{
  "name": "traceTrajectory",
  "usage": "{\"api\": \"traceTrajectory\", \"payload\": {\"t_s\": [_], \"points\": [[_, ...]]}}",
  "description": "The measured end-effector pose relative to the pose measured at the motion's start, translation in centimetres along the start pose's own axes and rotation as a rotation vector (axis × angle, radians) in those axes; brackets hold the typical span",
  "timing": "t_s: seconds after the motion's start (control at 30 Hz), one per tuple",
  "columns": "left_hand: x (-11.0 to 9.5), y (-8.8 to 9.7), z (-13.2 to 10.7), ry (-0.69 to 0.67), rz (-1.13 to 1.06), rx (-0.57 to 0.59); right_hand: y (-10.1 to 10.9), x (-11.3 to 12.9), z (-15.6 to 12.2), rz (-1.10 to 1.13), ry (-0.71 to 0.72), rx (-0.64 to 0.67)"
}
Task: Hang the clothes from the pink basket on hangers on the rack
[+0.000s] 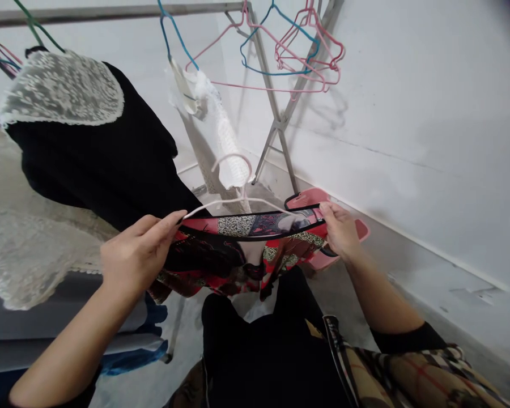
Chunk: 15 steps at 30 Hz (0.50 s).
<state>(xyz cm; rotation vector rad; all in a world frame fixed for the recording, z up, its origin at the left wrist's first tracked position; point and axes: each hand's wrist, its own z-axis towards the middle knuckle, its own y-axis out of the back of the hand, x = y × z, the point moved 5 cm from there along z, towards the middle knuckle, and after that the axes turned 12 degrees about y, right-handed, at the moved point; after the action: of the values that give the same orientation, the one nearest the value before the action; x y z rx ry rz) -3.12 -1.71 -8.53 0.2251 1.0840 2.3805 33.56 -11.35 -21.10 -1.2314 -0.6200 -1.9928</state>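
I hold a red, black and patterned garment (238, 249) stretched between both hands at chest height. A white wire hanger (233, 192) sits inside its top edge, hook pointing up. My left hand (138, 255) pinches the garment's left end where the hanger arm comes out. My right hand (340, 229) grips the right end of the black-trimmed edge. The cloth hangs down in folds below the hanger.
A metal drying rack (276, 124) stands ahead with pink and blue empty hangers (306, 51) on its top bar. A black garment with a white lace panel (93, 141) hangs at left, a white lace piece (221, 130) in the middle. A pink basket (314, 201) sits by the white wall.
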Motion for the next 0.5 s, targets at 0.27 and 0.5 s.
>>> {"api": "traceTrajectory", "payload": {"t_s": [0.27,0.5], "points": [[-0.7,-2.1,-0.3,0.036,-0.294,0.175,1.5,8.2,-0.2,-0.243,0.480,0.469],[-1.2,-3.4,1.3,0.091,-0.631,0.231,4.6,8.4,0.6,-0.458,0.524,0.546]]}}
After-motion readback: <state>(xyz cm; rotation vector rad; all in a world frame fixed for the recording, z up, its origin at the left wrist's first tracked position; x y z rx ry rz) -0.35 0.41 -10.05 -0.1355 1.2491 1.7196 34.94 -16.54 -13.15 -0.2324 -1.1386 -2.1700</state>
